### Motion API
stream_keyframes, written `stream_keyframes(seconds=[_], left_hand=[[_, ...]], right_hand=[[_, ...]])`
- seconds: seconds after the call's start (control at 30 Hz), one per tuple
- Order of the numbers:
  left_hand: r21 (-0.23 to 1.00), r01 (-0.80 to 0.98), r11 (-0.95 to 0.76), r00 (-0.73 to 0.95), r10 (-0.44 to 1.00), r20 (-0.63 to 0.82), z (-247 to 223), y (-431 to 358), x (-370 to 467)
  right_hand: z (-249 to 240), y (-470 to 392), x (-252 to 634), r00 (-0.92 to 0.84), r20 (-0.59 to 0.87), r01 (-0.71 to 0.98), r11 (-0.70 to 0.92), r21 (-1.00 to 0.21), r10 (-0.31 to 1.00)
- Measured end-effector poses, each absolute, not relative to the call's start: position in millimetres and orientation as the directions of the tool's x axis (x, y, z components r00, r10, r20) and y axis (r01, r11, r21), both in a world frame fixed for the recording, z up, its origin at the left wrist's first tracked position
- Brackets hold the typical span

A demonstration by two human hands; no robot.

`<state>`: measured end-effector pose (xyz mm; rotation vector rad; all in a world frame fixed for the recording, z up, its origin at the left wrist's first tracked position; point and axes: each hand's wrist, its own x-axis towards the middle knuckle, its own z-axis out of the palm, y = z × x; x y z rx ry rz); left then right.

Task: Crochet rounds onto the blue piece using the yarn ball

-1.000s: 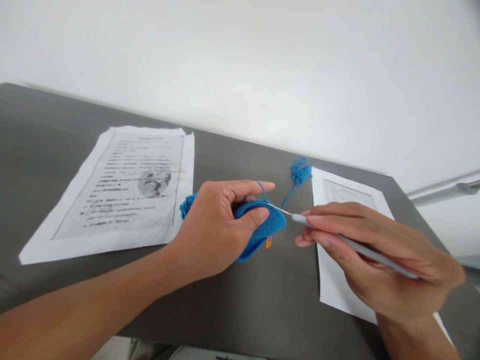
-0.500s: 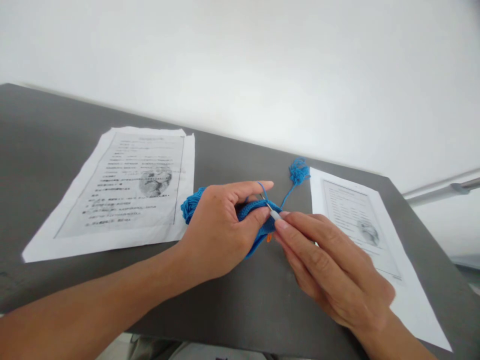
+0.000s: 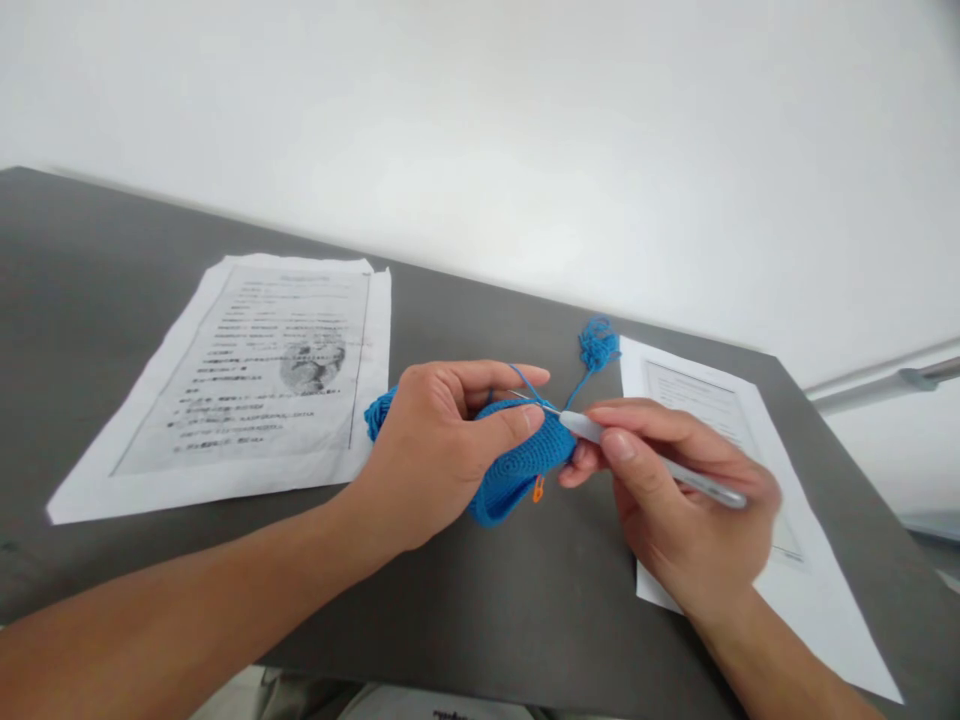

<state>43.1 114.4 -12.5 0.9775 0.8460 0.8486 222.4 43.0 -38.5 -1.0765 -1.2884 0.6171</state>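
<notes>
The left hand (image 3: 439, 445) is closed around the blue crochet piece (image 3: 517, 465), which sticks out just to its right, thumb pressing on top. The right hand (image 3: 679, 500) grips the grey crochet hook (image 3: 645, 455) (its metal tip touches the piece near the left thumb) above the worktop (image 3: 525, 600).

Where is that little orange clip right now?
In the head view, the orange stitch marker hangs from the lower edge of the blue crochet piece, near the middle of the grey table, between the left hand and right hand.
</notes>
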Motion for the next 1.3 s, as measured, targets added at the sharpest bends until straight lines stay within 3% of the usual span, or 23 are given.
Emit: stream_keyframes(seconds=[0.07,0.13,0.2,0.27,0.43,0.57,0.73,0.93,1.17,1.3], left_hand=[[0.907,-0.237,0.347,0.408,0.883,-0.232,-13.8,115.2,44.0],[0.884,-0.249,0.395,0.422,0.866,-0.268,-14.5,115.6,44.9],[0.863,-0.261,0.433,0.432,0.852,-0.297,-14.1,115.2,45.6],[0.837,-0.285,0.467,0.435,0.841,-0.321,-13.0,114.2,46.2],[0.821,-0.341,0.457,0.410,0.859,-0.308,-10.8,112.3,47.7],[0.815,-0.365,0.449,0.389,0.869,-0.305,-10.5,113.5,47.8],[0.746,-0.397,0.534,0.481,0.814,-0.326,-8.6,114.6,43.5],[0.737,-0.392,0.550,0.551,0.782,-0.291,-5.5,114.5,40.1],[0.796,-0.414,0.441,0.460,0.856,-0.235,-3.9,115.4,44.1],[0.807,-0.380,0.452,0.480,0.842,-0.245,-6.7,118.0,42.0]], right_hand=[[-41.0,38.1,222.9,0.131,0.608,0.498,0.478,-0.724,0.783],[-45.0,33.8,224.3,-0.052,0.720,0.725,0.522,-0.450,0.692],[-49.3,31.6,226.3,-0.196,0.770,0.806,0.547,-0.226,0.607],[-52.2,31.7,227.8,-0.259,0.788,0.825,0.552,-0.120,0.559],[-46.2,33.0,225.5,-0.264,0.798,0.835,0.543,-0.093,0.542],[-38.5,28.6,223.1,-0.362,0.757,0.838,0.545,0.008,0.544],[-35.2,23.5,226.6,-0.478,0.696,0.774,0.632,0.045,0.536],[-27.6,21.8,224.7,-0.539,0.661,0.774,0.617,0.144,0.522],[-33.9,22.8,224.3,-0.476,0.686,0.768,0.641,0.019,0.550],[-33.4,22.2,233.3,-0.485,0.676,0.780,0.624,0.047,0.555]])
